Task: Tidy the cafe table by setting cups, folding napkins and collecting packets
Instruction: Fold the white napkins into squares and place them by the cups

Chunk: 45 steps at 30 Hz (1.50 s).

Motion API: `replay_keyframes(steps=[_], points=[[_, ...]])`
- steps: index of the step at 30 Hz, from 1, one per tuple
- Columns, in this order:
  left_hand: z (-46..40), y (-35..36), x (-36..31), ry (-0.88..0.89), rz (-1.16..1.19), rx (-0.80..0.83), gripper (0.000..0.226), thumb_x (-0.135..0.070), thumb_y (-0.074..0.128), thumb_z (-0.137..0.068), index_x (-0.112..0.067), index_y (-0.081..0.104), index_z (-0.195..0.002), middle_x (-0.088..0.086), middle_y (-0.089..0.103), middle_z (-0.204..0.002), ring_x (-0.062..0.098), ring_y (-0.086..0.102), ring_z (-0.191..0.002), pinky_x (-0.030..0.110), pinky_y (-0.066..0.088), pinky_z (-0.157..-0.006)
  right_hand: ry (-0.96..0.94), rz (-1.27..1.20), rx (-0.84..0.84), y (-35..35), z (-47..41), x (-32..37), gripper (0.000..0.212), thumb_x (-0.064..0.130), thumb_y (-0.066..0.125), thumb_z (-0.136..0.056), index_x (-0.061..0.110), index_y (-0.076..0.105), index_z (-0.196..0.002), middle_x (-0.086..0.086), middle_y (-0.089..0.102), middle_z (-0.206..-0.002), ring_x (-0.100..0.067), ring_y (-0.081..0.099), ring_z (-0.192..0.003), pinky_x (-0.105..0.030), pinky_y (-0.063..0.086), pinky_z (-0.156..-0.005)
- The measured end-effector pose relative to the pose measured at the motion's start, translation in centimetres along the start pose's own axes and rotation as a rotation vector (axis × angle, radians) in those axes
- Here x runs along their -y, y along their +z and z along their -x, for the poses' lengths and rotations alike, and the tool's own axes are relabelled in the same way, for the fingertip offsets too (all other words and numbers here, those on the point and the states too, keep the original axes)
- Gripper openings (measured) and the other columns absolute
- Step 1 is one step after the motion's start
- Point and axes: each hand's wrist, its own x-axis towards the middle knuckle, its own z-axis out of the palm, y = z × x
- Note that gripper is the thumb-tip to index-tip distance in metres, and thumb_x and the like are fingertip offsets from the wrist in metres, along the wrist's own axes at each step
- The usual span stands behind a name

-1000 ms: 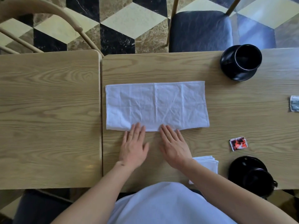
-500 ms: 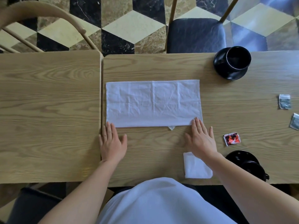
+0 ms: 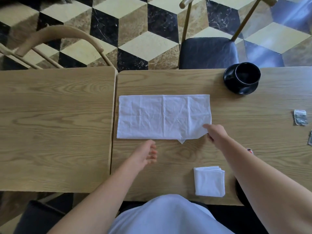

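Note:
A white napkin (image 3: 160, 117) lies folded once into a long rectangle on the right-hand wooden table (image 3: 168, 81). My right hand (image 3: 217, 135) pinches its near right corner and lifts it slightly off the wood. My left hand (image 3: 146, 153) hovers just in front of the napkin's near edge, fingers loosely curled, holding nothing. A second white napkin (image 3: 209, 181), folded small and square, rests near the table's front edge. A black cup on a black saucer (image 3: 243, 78) stands at the far right.
Grey packets (image 3: 300, 117) lie at the right edge, and a red packet (image 3: 250, 150) peeks out beside my right forearm. Another black saucer (image 3: 238, 188) is mostly hidden under that arm. A second table (image 3: 55, 129) adjoins on the left. Chairs stand beyond.
My right hand went from lying flat at the napkin's near right corner to pinching and lifting it. My left hand moved right from the near left corner and rose off the table.

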Motion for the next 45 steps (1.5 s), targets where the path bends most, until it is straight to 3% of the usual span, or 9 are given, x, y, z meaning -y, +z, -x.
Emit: replay_keyframes(steps=[2,4,9,14,19,26,31,36,45], points=[[1.3,2.7,-0.5,-0.117,0.164,0.275,0.028,-0.030,0.055,-0.096,-0.003,0.060,-0.102,0.014,0.065,-0.083,0.025,0.062,-0.071,0.034,0.054,-0.062,0.001,-0.093,0.075,0.4,1.3,1.1,0.011,0.019,0.066,-0.082,0.009,0.060,-0.085,-0.004,0.044,-0.061,-0.018,0.036,-0.052,-0.029,0.027,-0.052],[2.3,5.4,-0.6,-0.148,0.243,0.379,0.035,-0.037,0.058,-0.095,-0.003,0.061,-0.101,0.016,0.068,-0.086,0.028,0.067,-0.072,0.035,0.055,-0.067,-0.021,-0.190,0.188,0.9,3.6,1.9,0.008,0.014,0.068,-0.080,0.012,0.061,-0.079,-0.003,0.049,-0.059,-0.017,0.041,-0.053,-0.029,0.027,-0.052],[4.1,8.4,-1.7,-0.083,0.701,0.485,0.038,-0.038,0.069,-0.088,-0.006,0.063,-0.107,0.013,0.068,-0.080,0.026,0.067,-0.065,0.034,0.057,-0.062,-0.079,-0.246,0.489,2.8,11.4,2.1,0.005,0.013,0.074,-0.073,0.013,0.072,-0.077,-0.006,0.064,-0.066,-0.017,0.056,-0.052,-0.025,0.038,-0.049],[5.6,5.9,-0.7,-0.006,0.801,0.521,0.015,-0.023,0.071,-0.088,-0.008,0.074,-0.090,0.007,0.070,-0.078,0.015,0.062,-0.060,0.025,0.054,-0.051,-0.135,-0.307,0.586,4.1,14.9,1.5,0.018,0.012,0.075,-0.069,0.011,0.070,-0.086,-0.010,0.061,-0.077,-0.021,0.054,-0.062,-0.029,0.040,-0.056],[7.0,2.4,1.2,0.015,0.812,0.447,0.009,-0.013,0.076,-0.071,-0.015,0.076,-0.062,0.003,0.060,-0.064,0.013,0.062,-0.051,0.024,0.051,-0.045,0.096,-0.671,0.485,4.3,13.5,2.4,0.007,0.017,0.065,-0.090,0.013,0.059,-0.089,-0.001,0.059,-0.060,-0.015,0.056,-0.050,-0.024,0.047,-0.054],[7.3,-1.6,0.3,0.029,0.855,0.327,0.023,-0.011,0.068,-0.084,-0.012,0.056,-0.065,0.003,0.056,-0.063,0.013,0.057,-0.053,0.020,0.046,-0.045,0.106,-0.629,0.354,4.3,12.3,4.1,0.007,0.008,0.062,-0.091,0.012,0.058,-0.086,-0.003,0.056,-0.066,-0.013,0.050,-0.046,-0.021,0.049,-0.048],[8.6,-5.0,-9.8,0.337,0.885,0.265,0.023,-0.015,0.054,-0.100,-0.007,0.050,-0.079,0.015,0.063,-0.077,0.027,0.066,-0.075,0.027,0.058,-0.056,-0.110,-0.679,0.422,3.8,14.7,12.6,0.006,0.009,0.063,-0.094,0.011,0.059,-0.089,-0.006,0.061,-0.074,-0.015,0.060,-0.063,-0.024,0.053,-0.061],[14.0,-7.6,-19.5,0.649,0.809,0.331,0.022,-0.015,0.057,-0.099,-0.006,0.056,-0.079,0.015,0.062,-0.084,0.029,0.066,-0.081,0.035,0.060,-0.077,-0.348,-0.748,0.471,1.9,20.0,20.9,0.006,0.011,0.069,-0.094,0.008,0.066,-0.097,-0.009,0.070,-0.084,-0.017,0.068,-0.067,-0.023,0.056,-0.057],[19.1,-8.5,-21.3,0.929,0.700,0.389,0.021,-0.016,0.066,-0.090,-0.011,0.053,-0.074,0.009,0.056,-0.087,0.035,0.068,-0.097,0.045,0.055,-0.096,-0.551,-0.807,0.467,-1.5,25.9,24.4,0.017,0.011,0.068,-0.095,0.005,0.064,-0.111,-0.014,0.068,-0.108,-0.024,0.070,-0.087,-0.026,0.060,-0.063]])
